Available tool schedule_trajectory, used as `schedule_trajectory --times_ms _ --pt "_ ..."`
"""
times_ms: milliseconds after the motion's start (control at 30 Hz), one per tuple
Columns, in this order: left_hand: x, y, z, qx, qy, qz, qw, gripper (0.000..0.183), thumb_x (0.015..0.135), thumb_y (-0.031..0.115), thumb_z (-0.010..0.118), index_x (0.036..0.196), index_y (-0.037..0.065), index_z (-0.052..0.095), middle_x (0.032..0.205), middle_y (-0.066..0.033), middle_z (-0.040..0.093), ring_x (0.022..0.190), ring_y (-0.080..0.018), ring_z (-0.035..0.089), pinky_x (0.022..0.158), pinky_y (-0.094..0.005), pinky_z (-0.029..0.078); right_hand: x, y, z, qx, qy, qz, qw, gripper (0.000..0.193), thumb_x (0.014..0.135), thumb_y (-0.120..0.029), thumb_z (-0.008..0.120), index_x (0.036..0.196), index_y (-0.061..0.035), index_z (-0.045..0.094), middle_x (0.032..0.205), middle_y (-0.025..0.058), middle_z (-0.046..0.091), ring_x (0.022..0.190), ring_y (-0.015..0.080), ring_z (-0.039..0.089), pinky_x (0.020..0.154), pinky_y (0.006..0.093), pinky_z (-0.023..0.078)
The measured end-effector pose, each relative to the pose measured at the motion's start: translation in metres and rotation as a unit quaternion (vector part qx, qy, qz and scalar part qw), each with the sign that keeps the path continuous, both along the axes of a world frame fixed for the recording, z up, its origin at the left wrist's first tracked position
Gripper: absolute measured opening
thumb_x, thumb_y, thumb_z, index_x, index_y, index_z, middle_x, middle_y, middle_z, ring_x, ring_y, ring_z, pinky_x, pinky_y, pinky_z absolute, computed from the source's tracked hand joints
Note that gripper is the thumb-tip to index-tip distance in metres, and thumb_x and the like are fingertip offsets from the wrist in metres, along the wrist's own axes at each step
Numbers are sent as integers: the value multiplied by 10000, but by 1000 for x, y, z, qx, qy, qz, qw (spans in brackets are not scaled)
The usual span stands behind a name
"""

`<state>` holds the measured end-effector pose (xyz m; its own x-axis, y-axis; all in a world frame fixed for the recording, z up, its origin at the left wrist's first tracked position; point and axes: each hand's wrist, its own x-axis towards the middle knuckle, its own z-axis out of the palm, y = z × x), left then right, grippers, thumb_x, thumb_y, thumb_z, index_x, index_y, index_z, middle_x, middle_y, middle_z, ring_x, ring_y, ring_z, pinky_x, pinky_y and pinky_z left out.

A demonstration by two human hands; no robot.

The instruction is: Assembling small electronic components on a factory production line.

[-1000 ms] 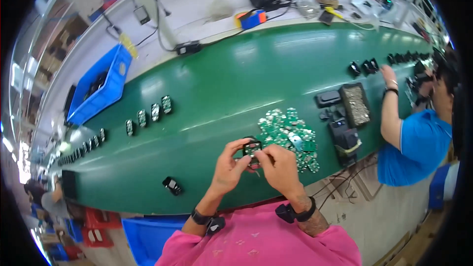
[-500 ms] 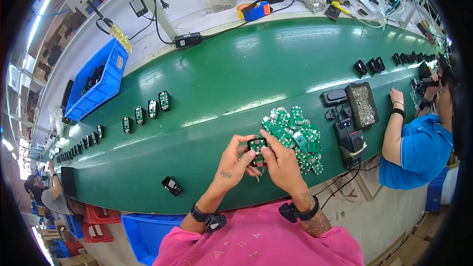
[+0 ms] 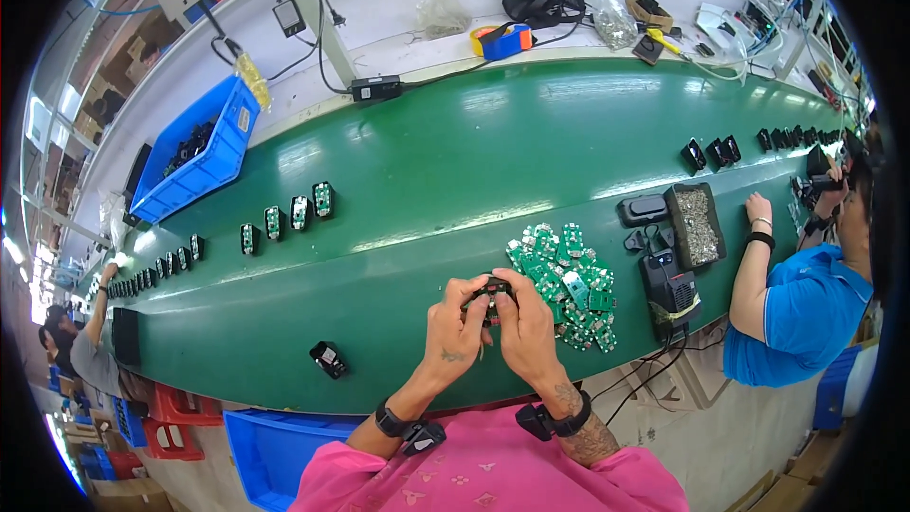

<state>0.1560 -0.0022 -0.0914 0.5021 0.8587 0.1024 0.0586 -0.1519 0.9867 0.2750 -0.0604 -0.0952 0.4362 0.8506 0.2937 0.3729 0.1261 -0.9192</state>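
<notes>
Between both hands is a small black plastic housing [image 3: 495,286] with a green circuit board inside, mostly covered by my fingers. My left hand [image 3: 451,330] grips its left side and my right hand [image 3: 527,324] its right side. Both thumbs bend over the board, their tips close together. Just right of my hands lies a loose pile of green circuit boards [image 3: 590,277]. On the bench to the left, another black housing [image 3: 329,359] lies by itself. Farther off, several black housings with boards [image 3: 274,223] stand in a slanting row.
A blue bin of black parts [image 3: 194,171] stands at the far left. Right of the pile are a black corded device [image 3: 671,286] and a dark tray of small metal pieces [image 3: 697,223]. Co-workers sit at both ends, one in a blue shirt [image 3: 806,308]. A blue crate [image 3: 275,455] is below the edge.
My thumbs have come closer together over the board, and the housing has tipped so less of its face shows. The view has shifted slightly. At far left, a co-worker's arm has reached farther up.
</notes>
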Motion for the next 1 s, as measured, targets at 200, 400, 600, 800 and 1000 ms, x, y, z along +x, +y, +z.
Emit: schedule_trajectory --times_ms 200,400,600,800,1000 --pt "-19 14 -6 -4 -6 57 998 209 988 31 522 1195 11 534 942 -126 696 563 -111 617 438 -244 483 -18 25 -12 -19 -11 26 999 257 985 -123 541 1222 -27 570 1006 207 668 787 380 673 684 433 539" --pt "-68 34 -16 -16 -2 129 992 214 986 48 530 1195 6 541 904 -117 702 519 -104 599 434 -256 470 -42 67 5 -103 -82 184 974 249 972 -125 555 1207 -41 555 875 224 673 782 423 667 667 455 523" --pt "-108 40 -12 -39 -41 236 970 231 989 76 529 1207 -2 544 775 -84 691 465 -83 553 407 -248 428 -84 99 5 -125 -70 259 955 236 965 -125 572 1185 -41 574 845 170 677 719 308 675 645 381 521" --pt "-139 41 -15 -44 -23 263 964 298 985 87 539 1273 11 556 743 -71 687 480 -78 564 429 -241 445 -105 109 -16 -166 113 285 937 201 985 -82 541 1175 -20 558 875 54 667 654 67 575 537 220 444" --pt "-178 28 25 -171 -168 191 952 359 988 180 573 1311 24 587 987 -113 713 711 -113 676 634 -254 541 -116 100 20 -284 384 241 845 234 1019 -181 459 1159 -16 548 719 77 615 433 93 488 369 207 334"
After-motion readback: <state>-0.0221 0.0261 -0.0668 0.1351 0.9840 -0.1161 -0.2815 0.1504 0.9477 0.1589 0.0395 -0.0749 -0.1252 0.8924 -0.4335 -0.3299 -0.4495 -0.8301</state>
